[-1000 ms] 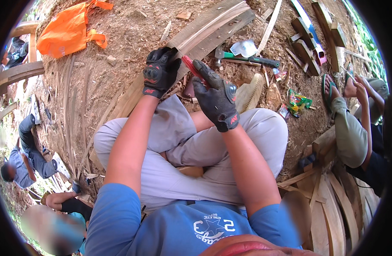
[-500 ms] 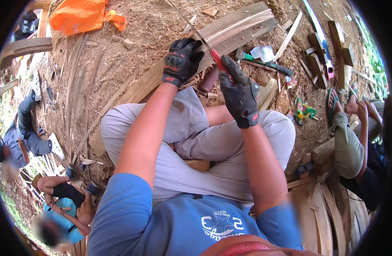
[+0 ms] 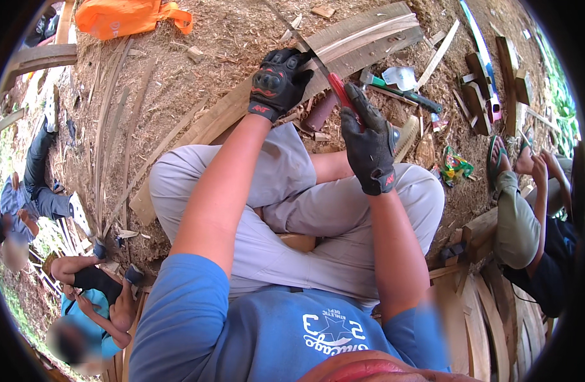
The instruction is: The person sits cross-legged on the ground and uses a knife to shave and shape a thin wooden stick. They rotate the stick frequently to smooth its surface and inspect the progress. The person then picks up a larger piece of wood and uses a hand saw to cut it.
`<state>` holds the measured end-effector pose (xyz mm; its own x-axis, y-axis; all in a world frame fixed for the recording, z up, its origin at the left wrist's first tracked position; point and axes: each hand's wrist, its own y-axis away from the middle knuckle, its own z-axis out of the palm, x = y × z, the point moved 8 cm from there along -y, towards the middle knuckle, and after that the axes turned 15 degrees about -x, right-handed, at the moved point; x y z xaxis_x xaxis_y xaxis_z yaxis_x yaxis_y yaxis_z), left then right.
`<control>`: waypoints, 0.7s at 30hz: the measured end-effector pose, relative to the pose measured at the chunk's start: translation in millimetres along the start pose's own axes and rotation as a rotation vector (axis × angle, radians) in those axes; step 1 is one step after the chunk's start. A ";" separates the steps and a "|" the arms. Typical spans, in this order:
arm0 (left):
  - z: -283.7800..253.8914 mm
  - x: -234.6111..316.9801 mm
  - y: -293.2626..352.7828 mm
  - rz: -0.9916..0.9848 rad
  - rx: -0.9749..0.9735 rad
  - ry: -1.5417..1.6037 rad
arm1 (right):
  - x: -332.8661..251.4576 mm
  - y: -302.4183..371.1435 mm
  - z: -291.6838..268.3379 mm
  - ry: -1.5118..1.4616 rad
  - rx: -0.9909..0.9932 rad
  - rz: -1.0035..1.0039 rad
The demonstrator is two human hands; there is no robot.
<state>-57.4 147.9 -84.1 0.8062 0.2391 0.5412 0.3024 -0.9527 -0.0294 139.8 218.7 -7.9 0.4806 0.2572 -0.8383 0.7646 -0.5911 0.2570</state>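
Observation:
A long curved wooden plank [image 3: 222,118] lies slantwise across the ground in front of my crossed legs. My left hand [image 3: 278,83], in a black glove with red markings, is closed over the plank's edge, its thumb near a saw blade. My right hand [image 3: 370,140], gloved in the same way, grips the red handle of a handsaw [image 3: 340,89]. The saw's thin dark blade slants up and left across the plank, just right of my left fingers. Its far end runs out of the top of the picture.
Right of the saw lie a green-headed hammer [image 3: 401,95], a clear plastic piece [image 3: 401,77] and a crumpled green wrapper [image 3: 456,164]. An orange bag [image 3: 120,18] lies top left. A blue saw [image 3: 480,48] and wood blocks [image 3: 476,95] are far right. Other people sit at both sides.
The saw and my right hand have shifted slightly right, back toward me. My left hand stays on the plank. The whole view has moved a little.

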 end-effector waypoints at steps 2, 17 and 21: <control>2.6 -1.0 -0.3 -0.009 -0.025 -0.014 | -0.3 0.5 2.4 0.027 0.023 -0.061; -1.0 10.9 -4.1 0.033 -0.031 -0.091 | -8.0 6.9 -3.8 0.071 0.001 -0.061; 4.9 6.9 -5.2 0.051 -0.031 -0.128 | -15.1 7.4 -7.7 -0.015 -0.004 -0.079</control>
<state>-50.9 155.4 -84.3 0.8791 0.2102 0.4277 0.2448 -0.9692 -0.0268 141.5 216.4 10.3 0.4118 0.2914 -0.8634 0.8017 -0.5662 0.1913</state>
